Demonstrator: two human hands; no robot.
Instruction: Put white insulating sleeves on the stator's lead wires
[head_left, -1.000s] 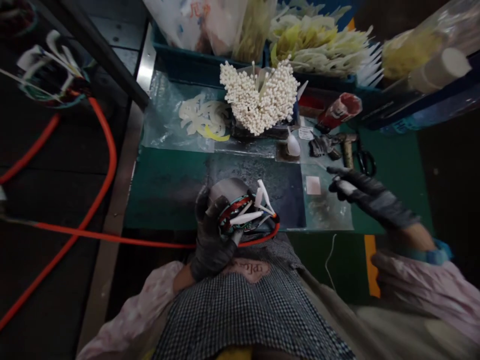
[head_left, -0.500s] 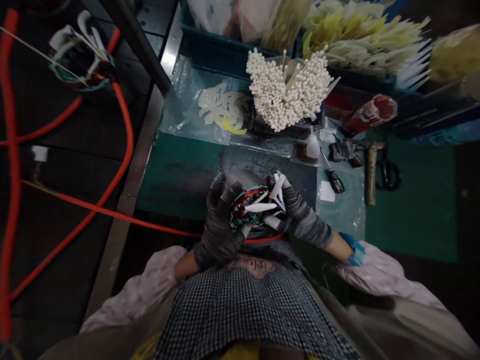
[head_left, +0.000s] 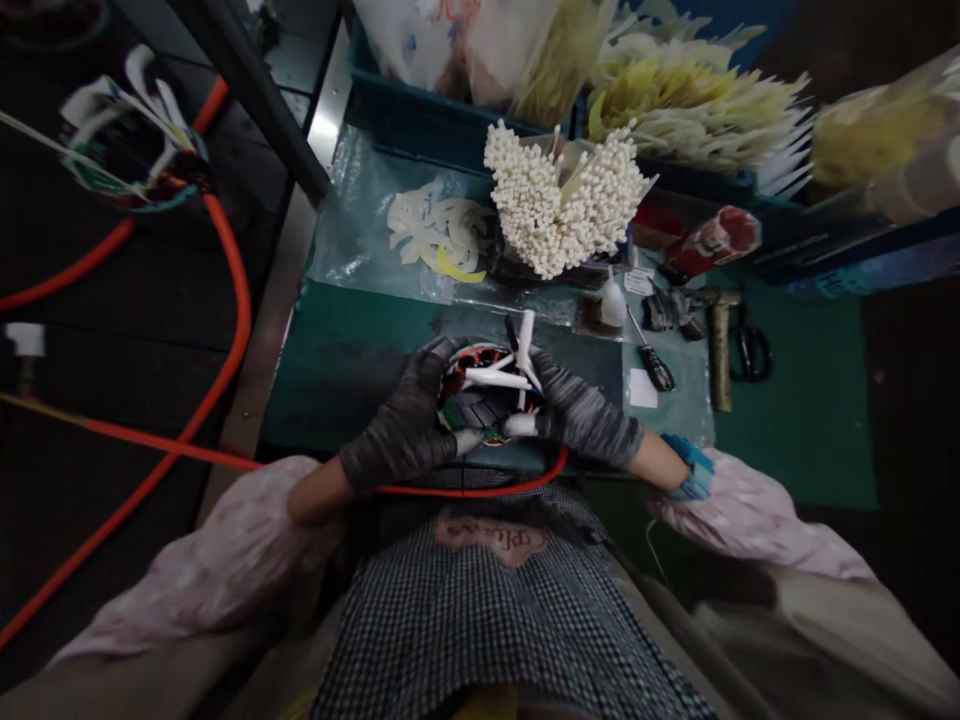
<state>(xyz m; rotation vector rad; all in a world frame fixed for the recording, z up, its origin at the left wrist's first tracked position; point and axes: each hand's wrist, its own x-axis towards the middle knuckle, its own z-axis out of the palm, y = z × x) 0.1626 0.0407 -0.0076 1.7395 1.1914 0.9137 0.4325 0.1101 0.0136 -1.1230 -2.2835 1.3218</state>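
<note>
Between my gloved hands is a motor stator, a ring with copper-red windings and a green-edged rim, at the near edge of the green work table. My left hand grips its left side, thumb on the near rim. On the opposite side, my right hand is closed round the rim, with its pale thumb tip over the near edge. White sleeved leads cross the top of the ring and stick up by my right fingers. A red-orange cable curves from the ring's right side along the table edge to the left.
Behind the stator stand a bundle of white sticks and blue bins. A screwdriver, a hammer and black scissors lie at right. Another stator with thick red cable is at far left.
The stator has been set further onto the table and turned flatter, so its inside shows. Both hands moved with it, slightly away from my body. The camera view has also shifted.
</note>
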